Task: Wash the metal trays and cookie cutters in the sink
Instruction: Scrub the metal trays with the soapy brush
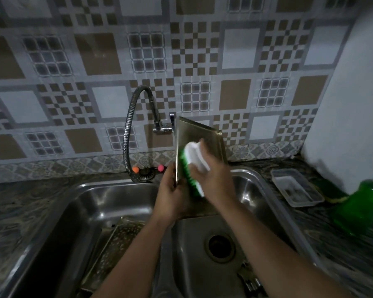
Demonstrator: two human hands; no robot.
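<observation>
A rectangular metal tray [194, 134] stands almost upright above the divider of the double sink [91, 188]. My left hand [172, 196] grips its lower left edge. My right hand [211, 175] holds a white-handled scrub brush with green bristles [194, 166], bristles against the tray's face. A second, dirty metal tray [116, 239] lies tilted in the left basin. Small metal pieces that may be cookie cutters [249, 278] lie at the front of the right basin, blurred.
A flexible hose tap [138, 117] arches over the left basin from the tiled wall. The right basin's drain [220, 247] is open. On the counter to the right are a clear plastic container [297, 187] and a green dish-soap bottle [362, 203].
</observation>
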